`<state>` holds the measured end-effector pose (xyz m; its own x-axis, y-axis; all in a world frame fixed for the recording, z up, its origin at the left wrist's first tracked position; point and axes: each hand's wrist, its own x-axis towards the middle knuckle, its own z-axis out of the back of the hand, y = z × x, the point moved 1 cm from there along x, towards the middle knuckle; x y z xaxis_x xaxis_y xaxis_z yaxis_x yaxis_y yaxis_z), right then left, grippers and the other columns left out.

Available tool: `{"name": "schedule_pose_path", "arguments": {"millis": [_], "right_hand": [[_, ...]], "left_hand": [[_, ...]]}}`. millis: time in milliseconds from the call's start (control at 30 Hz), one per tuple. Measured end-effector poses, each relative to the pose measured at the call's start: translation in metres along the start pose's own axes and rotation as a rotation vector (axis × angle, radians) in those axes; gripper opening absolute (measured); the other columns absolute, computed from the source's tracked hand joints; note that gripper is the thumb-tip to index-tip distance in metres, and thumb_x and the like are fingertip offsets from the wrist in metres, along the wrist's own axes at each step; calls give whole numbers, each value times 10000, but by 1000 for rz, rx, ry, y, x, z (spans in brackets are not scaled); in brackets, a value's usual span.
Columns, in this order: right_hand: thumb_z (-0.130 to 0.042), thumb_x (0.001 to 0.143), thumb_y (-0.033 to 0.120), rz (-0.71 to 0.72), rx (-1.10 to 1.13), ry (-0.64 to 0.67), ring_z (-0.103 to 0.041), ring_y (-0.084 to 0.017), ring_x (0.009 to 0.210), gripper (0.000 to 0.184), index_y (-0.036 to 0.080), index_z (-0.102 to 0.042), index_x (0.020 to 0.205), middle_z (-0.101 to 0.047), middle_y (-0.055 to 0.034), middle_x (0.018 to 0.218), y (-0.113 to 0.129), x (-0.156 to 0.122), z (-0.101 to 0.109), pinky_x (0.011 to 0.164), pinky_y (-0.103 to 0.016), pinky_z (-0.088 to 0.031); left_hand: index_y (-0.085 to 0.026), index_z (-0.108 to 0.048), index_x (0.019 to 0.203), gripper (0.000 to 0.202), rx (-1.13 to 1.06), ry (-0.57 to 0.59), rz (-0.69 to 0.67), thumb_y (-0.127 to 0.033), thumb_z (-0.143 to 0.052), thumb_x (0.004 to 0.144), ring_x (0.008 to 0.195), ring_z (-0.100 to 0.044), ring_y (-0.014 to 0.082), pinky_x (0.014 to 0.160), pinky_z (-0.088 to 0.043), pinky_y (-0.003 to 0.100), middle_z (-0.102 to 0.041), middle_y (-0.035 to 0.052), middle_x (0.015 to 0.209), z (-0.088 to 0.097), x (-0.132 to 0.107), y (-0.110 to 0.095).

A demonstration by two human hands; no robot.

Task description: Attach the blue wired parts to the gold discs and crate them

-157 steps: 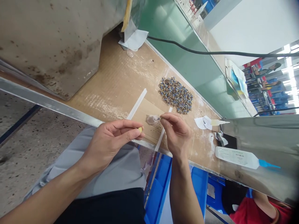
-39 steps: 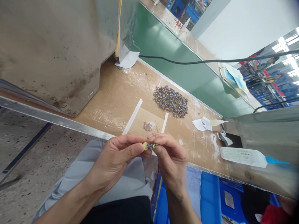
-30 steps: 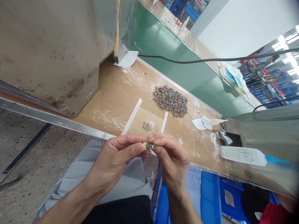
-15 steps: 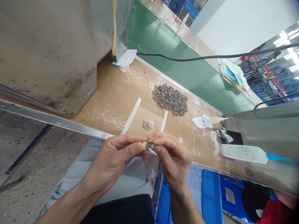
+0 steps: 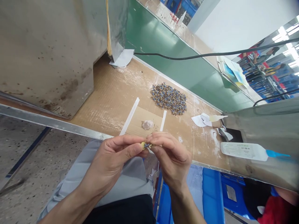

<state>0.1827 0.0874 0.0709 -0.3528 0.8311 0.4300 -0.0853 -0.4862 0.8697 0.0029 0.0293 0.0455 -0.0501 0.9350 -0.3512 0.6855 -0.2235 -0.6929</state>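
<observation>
Hands have come together since abt 5 s ago: back then L & R were well apart, R up by the clear cup, and now they meet fingertip to fingertip on the pile's near side. Going L to R, w/ the pile as marker: stained metal panel [image 5: 46,56] is far L of the pile, over the brown bench [image 5: 109,102]. Next, L hand [image 5: 112,157], near side & L of the pile, thumb and index pinching a sm. yellow pc [image 5: 143,145]. White paper [image 5: 123,58], L of the pile & farther off; 1st tape strip [image 5: 130,116], nearer in. Now the blue part [image 5: 146,145], straight btw the two hands, near side of the pile; it's right up against the yellow pc, too sm. to tell if they're joined. Clear cup [image 5: 147,124] sits btw pile and hands, 2nd tape strip [image 5: 163,120] just R of it, near the pile. Here's the pile [image 5: 168,99] itself, blue & gold bits heaped up. R hand [image 5: 171,154], near side of the pile, pinching the blue part's gold end. R of the pile: torn paper [image 5: 199,120], touching a pale dropper bottle [image 5: 216,118]; lower and farther R, white bottle [image 5: 244,151] w/ blue tip, lying flat. Last, co-worker's red sleeve [image 5: 277,210], farthest R of the pile.
</observation>
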Motion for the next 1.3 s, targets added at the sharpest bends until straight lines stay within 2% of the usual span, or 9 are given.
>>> {"name": "schedule_pose_path", "arguments": {"millis": [167,300,467,567,767,933,1167,1300], "right_hand": [[-837,1083,40,32,-60,1,-891,-238,1061,297,289,-895,1233,-906,-31,1121,-2,1,0,1023,-423,-751],[-809,1083,10,126,-146,-19,-899,-244,1049,324,275,-878,1257,-910,-39,1105,-3,0,-1,1014,-439,-763],[-803,1071,-21,209,-220,-71,-910,-253,1057,378,264,-868,1311,-919,-54,1145,-5,-8,-4,992,-449,-784],[-810,1058,-46,255,-272,-104,-921,-246,1075,421,252,-865,1351,-927,-63,1199,-6,-15,-6,972,-422,-802],[-834,1017,-89,359,-378,-185,-938,-253,1087,493,223,-870,1397,-931,-86,1270,-11,-27,-10,950,-395,-827],[-848,1063,-2,396,-451,-224,-951,-296,1074,543,300,-832,1514,-931,-79,1318,-19,-39,-11,906,-459,-850],[-869,1062,21,386,-469,-240,-953,-340,1103,549,311,-826,1526,-921,-98,1352,-23,-48,-11,940,-525,-861],[-863,1065,21,379,-473,-266,-953,-345,1114,541,318,-828,1516,-919,-94,1364,-22,-48,-14,943,-534,-863]], "left_hand": [[-288,-1026,1013,223,-9,-50,22,-424,-1130,870,813,-881,176,847,-738,220,-954,58,933,-3,-2,-1],[-309,-1027,1046,197,49,-90,45,-430,-1103,910,915,-906,202,926,-742,243,-965,51,983,-6,-6,-3],[-337,-1024,1105,187,112,-85,3,-370,-1085,931,1092,-914,237,1070,-731,293,-973,34,1089,-6,-10,-1],[-344,-1023,1102,152,171,-92,-48,-347,-1060,955,1134,-908,250,1103,-729,318,-969,28,1142,-7,-11,0],[-343,-1028,1037,71,320,-146,-136,-316,-1008,974,1046,-905,243,968,-749,270,-949,30,1104,-20,-15,-7],[-345,-1025,1014,97,391,-218,-208,-273,-995,957,915,-871,214,848,-724,232,-925,14,995,-26,-19,-8],[-344,-1006,996,124,442,-305,-195,-249,-988,919,905,-888,228,802,-726,237,-944,6,998,-30,-21,-7],[-333,-1007,1064,183,461,-341,-174,-268,-1005,893,924,-909,254,750,-736,238,-954,24,1023,-31,-21,-7]]}}
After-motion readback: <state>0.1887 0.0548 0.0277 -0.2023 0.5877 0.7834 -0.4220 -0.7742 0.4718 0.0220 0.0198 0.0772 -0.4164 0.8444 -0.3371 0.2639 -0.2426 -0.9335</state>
